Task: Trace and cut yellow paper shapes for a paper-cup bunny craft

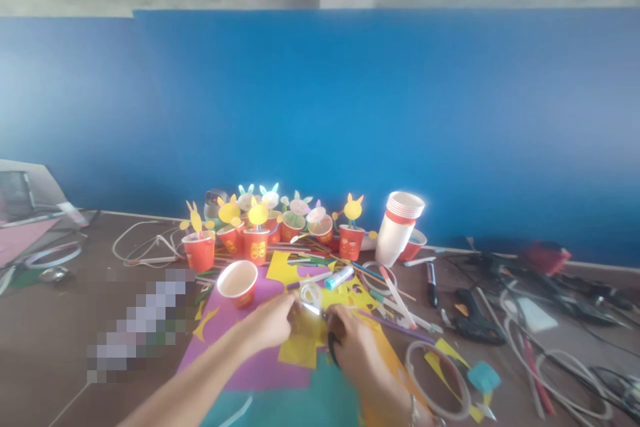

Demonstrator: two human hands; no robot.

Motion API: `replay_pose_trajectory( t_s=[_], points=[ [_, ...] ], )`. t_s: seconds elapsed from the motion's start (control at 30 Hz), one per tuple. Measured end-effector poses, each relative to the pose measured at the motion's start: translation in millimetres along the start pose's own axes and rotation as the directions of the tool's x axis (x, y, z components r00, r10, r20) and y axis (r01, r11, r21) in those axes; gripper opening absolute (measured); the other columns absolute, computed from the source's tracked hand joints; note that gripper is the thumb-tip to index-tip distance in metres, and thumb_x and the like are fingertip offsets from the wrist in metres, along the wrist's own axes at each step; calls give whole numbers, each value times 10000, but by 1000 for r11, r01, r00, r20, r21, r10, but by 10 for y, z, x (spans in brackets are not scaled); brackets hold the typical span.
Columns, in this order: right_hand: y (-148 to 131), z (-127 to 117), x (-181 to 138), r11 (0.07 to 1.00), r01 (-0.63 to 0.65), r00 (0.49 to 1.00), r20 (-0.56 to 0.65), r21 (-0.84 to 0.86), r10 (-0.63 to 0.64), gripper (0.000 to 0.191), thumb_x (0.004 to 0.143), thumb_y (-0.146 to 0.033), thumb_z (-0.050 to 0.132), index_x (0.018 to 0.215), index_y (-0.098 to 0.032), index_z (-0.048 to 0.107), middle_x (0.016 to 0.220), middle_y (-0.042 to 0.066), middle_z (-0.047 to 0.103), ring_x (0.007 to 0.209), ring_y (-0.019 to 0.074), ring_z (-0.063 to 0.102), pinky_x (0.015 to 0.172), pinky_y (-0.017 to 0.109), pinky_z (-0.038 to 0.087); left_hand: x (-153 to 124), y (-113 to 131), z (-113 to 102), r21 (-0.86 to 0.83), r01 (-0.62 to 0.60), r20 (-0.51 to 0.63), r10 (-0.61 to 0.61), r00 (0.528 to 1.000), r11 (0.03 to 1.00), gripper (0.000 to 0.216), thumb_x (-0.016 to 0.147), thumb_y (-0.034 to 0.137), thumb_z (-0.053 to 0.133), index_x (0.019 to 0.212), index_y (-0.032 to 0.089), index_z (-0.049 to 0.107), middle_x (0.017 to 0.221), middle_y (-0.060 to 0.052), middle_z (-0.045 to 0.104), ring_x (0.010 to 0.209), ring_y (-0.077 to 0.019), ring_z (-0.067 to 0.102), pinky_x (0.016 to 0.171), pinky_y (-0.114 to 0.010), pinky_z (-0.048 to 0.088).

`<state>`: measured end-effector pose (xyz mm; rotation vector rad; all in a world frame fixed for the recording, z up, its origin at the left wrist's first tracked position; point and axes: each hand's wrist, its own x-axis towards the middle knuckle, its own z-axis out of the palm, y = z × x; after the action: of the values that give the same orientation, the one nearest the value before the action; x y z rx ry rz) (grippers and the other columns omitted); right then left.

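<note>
My right hand [353, 341] is closed round the dark handle of a pair of scissors [311, 309], whose bright blades point left. Close to the blade tips, my left hand [277, 319] has its fingers pinched at the upper edge of a piece of yellow paper [299, 351]. The paper is partly blurred between the two hands, and how far the blades are apart cannot be made out. Purple paper [280, 377] and teal paper [330, 393] lie beneath. A paper cup [237, 283] stands behind my left forearm.
Several red cups with animal-shaped paper figures [258, 213] line the back by a blue partition [320, 113]. Beside them leans a stack of white cups [397, 230]. A glue stick [339, 278], a marker [431, 283], a glue gun [473, 320] and coiled tubing [437, 380] lie around.
</note>
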<state>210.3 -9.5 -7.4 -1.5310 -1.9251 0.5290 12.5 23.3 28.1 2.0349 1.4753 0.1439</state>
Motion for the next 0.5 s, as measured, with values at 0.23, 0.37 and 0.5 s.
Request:
replay_pose_trajectory(
  t_s=[0.23,0.37,0.5],
  points=[
    [157,-261,190,986,-53,985,-171,-157,26,318,657,-74,429,923,-184,564,800,48,659,765,210,624,669,276,438,-156,0,-279,195,58,-10,-57,998,979,172,699,103,507,789,205,612,824,-48,690,774,-226,652,602,-271,447],
    [128,-417,207,940,-96,988,-147,-328,50,371,669,-69,448,998,-178,580,929,75,678,910,252,606,741,322,428,-267,85,-290,340,100,-59,-85,995,935,271,706,15,453,861,155,625,869,-120,678,873,-279,641,726,-353,469],
    [61,-539,220,928,-103,993,-89,-357,76,377,680,-89,488,1025,-201,594,993,67,687,951,256,601,752,328,423,-277,238,-75,453,95,-112,-50,993,886,433,713,-35,432,1100,112,558,1171,-201,572,935,-284,627,779,-402,480]
  ],
)
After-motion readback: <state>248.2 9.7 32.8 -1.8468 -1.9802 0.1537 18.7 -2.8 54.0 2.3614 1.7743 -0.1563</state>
